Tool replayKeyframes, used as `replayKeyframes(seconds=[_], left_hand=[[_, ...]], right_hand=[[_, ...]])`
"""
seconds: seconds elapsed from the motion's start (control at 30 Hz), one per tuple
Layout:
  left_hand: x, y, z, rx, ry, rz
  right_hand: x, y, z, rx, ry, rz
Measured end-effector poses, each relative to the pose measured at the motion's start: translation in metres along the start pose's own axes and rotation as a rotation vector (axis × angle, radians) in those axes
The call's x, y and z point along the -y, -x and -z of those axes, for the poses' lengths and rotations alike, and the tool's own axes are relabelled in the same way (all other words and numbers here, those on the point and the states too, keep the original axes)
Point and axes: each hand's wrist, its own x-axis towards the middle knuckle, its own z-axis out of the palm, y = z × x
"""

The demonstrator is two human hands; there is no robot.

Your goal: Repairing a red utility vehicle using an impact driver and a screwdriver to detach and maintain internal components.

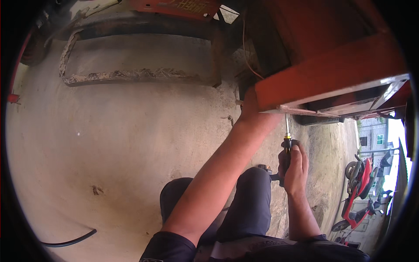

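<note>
My right hand (295, 165) is wrapped round the black handle of a screwdriver (287, 137) with a yellow band at its collar. Its bright metal shaft points up at the lower edge of a red metal housing (331, 70); where the tip ends, I cannot make out. My left forearm reaches up and across to the same housing. Of my left hand (249, 102) only the part near the wrist shows, since the red metal covers the fingers. A thin reddish wire (248, 61) hangs down beside the housing.
A dirt-caked metal frame (139, 76) spans the upper left, above the concrete floor (109, 131). A black hose end (74, 241) lies at the lower left, and a dry leaf (97, 190) nearby. A red motorbike (358, 192) stands off to the right, before a building.
</note>
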Motion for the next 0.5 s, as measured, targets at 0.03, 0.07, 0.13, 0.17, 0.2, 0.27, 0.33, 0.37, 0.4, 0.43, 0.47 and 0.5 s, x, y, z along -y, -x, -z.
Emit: replayKeyframes(seconds=[0.03, 0.07, 0.13, 0.17, 0.2, 0.27, 0.33, 0.37, 0.4, 0.43, 0.47, 0.5], left_hand=[[-0.007, -0.008, 0.008, -0.046, -0.001, 0.027], [-0.012, -0.014, 0.012, -0.087, -0.002, 0.053], [-0.005, -0.011, 0.009, 0.028, -0.209, -0.054], [-0.003, -0.009, 0.009, 0.071, -0.199, 0.015], [0.0, -0.008, 0.009, 0.112, -0.193, 0.087], [0.002, -0.011, 0.012, 0.027, -0.253, -0.043], [0.01, -0.01, 0.008, 0.04, -0.331, -0.08], [0.011, -0.013, 0.005, -0.023, -0.349, -0.13], [0.011, -0.017, 0.002, -0.088, -0.366, -0.183], [0.009, -0.018, 0.006, -0.03, -0.351, -0.154], [0.005, -0.02, 0.009, 0.026, -0.332, -0.127], [0.002, -0.017, 0.009, -0.006, -0.255, -0.131]], right_hand=[[-0.008, 0.001, 0.0, -0.089, 0.03, 0.106], [-0.018, 0.002, 0.0, -0.183, 0.06, 0.206], [-0.034, 0.004, 0.003, -0.33, 0.076, 0.447], [-0.039, 0.004, 0.004, -0.428, 0.178, 0.599], [-0.043, 0.002, 0.004, -0.524, 0.284, 0.749], [-0.047, 0.003, 0.001, -0.603, 0.443, 1.029], [-0.055, -0.005, -0.012, -0.581, 0.243, 1.107], [-0.056, -0.007, -0.024, -0.583, 0.003, 1.098], [-0.059, -0.01, -0.026, -0.592, -0.018, 1.084], [-0.062, -0.006, -0.027, -0.512, -0.094, 1.051], [-0.063, 0.0, -0.027, -0.437, -0.167, 1.022], [-0.064, 0.01, -0.029, -0.404, -0.194, 0.93]])
